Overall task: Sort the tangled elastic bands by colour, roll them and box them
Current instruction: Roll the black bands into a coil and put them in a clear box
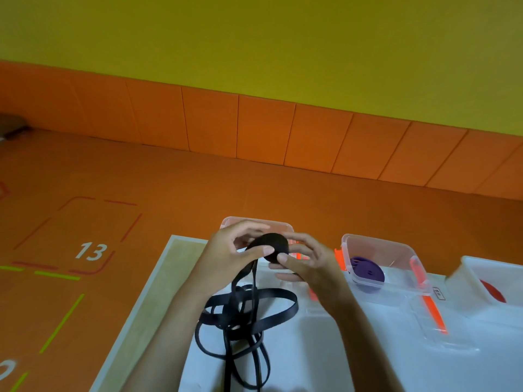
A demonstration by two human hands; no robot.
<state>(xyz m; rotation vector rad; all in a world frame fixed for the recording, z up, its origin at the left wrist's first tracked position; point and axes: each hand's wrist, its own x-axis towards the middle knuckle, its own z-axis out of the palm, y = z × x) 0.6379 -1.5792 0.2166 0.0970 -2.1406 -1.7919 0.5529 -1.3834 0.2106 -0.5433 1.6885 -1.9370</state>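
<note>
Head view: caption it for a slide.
Left hand and right hand roll a black elastic band above the white table.

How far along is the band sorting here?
Done: a purple roll lies in the middle box, a red item in the right box. In hand: left hand and right hand grip a part-wound black roll. Left: its loose tail needs winding, then boxing.

Colours at the table: black, purple, red on white.
Black roll [273,247] between left hand [226,250] and right hand [308,264]; loose black band [246,315] below them on white table [339,363]. Right of right hand: purple roll [368,274] in clear box [379,241] with orange clips [338,258]; farther right, red roll [492,291]. Beyond the hands: orange floor [198,188], yellow-green wall [254,38].
</note>
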